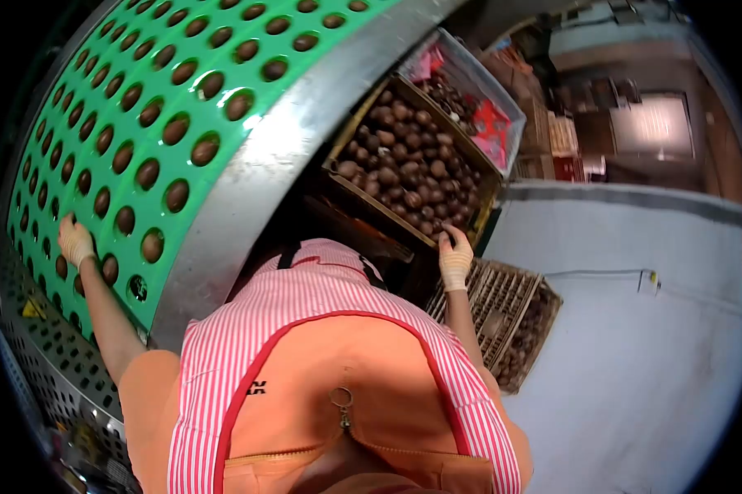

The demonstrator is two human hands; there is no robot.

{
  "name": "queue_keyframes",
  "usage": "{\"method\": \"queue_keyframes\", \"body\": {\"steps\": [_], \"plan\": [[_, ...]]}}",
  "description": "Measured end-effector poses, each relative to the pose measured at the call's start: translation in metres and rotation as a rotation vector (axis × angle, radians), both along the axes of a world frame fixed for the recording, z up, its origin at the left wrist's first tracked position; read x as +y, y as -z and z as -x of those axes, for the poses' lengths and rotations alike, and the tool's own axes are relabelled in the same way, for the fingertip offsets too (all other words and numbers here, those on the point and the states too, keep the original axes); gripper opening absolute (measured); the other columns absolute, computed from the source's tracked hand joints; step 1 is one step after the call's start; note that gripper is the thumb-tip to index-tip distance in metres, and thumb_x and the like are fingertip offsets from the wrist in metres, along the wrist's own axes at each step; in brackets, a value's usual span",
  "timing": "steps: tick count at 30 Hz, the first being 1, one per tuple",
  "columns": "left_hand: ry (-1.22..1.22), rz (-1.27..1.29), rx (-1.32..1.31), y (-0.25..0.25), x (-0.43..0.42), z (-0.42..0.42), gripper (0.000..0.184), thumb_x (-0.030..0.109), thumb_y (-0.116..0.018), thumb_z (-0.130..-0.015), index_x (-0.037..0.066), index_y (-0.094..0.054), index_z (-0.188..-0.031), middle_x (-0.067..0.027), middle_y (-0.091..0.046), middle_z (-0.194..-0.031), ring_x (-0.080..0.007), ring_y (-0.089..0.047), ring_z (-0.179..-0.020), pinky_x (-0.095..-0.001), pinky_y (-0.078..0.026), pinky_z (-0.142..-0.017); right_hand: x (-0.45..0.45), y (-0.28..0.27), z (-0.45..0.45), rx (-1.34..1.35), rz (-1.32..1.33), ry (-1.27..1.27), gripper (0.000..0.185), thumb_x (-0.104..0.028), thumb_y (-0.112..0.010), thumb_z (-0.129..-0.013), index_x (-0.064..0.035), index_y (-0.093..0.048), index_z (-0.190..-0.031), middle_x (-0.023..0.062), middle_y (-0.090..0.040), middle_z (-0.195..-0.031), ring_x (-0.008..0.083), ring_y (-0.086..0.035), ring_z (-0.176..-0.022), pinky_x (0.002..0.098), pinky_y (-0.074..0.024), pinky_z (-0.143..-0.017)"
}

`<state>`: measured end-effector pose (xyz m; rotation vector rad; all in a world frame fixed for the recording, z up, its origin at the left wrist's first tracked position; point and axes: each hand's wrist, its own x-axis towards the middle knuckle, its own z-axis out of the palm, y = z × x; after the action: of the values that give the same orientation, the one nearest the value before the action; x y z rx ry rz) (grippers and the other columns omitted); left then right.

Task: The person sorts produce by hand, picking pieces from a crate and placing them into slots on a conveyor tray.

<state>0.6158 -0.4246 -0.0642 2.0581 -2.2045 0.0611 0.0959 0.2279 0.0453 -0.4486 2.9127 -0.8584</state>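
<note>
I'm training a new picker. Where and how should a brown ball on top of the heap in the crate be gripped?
Probably from above, pinching the exposed upper sides of one brown ball: it is rounded, with no handle, and neighbours crowd its lower sides. Coming over the near rim of the crate, where the right hand is, looks simplest.

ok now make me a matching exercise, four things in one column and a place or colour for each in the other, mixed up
1. left hand
2. right hand
3. apron
4. shirt

A. orange
B. at the edge of the box of brown balls
C. striped pink and white
D. at the green panel

Pairs: 1-D, 2-B, 3-C, 4-A
</note>
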Motion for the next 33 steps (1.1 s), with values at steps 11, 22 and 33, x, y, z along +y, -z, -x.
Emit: {"method": "queue_keyframes", "body": {"steps": [11, 22, 33], "plan": [[0.590, 0.017, 0.695, -0.127, 0.171, 0.258, 0.056, 0.014, -0.068, -0.088, 0.003, -0.047, -0.140, -0.0177, -0.055, -0.134, -0.0291, -0.054, -0.121, -0.0420, -0.045, -0.101, -0.032, 0.031, 0.054, -0.121, -0.379, -0.015, 0.076, -0.035, -0.074, -0.077, -0.0259, -0.042, -0.145, 0.0171, -0.034, -0.149, 0.0414, -0.035, -0.134, 0.0555, -0.0367, -0.105], [1.266, -0.812, 0.123, -0.091, 0.410, 0.530, 0.097, 0.043, -0.082, -0.066, 0.015, -0.037, -0.147, -0.0269, -0.027, -0.151, -0.0471, -0.040, -0.132, -0.0488, -0.040, -0.106, -0.060, 0.059, 0.090, -0.076, -0.426, -0.205, 0.059, -0.033, -0.077, -0.077, -0.0265, -0.054, -0.132, 0.0116, -0.046, -0.139, 0.0369, -0.045, -0.125, 0.0570, -0.0421, -0.096], [1.220, -0.816, -0.113, -0.076, 0.424, 0.549, 0.070, 0.042, -0.079, -0.073, 0.009, -0.055, -0.129, -0.0255, -0.034, -0.145, -0.0428, -0.053, -0.118, -0.0466, -0.051, -0.092, -0.027, 0.048, 0.099, -0.162, -0.211, -0.267, 0.064, -0.035, -0.074, -0.080, -0.0195, -0.049, -0.137, 0.0186, -0.047, -0.134, 0.0421, -0.050, -0.117, 0.0495, -0.0440, -0.098]]}}
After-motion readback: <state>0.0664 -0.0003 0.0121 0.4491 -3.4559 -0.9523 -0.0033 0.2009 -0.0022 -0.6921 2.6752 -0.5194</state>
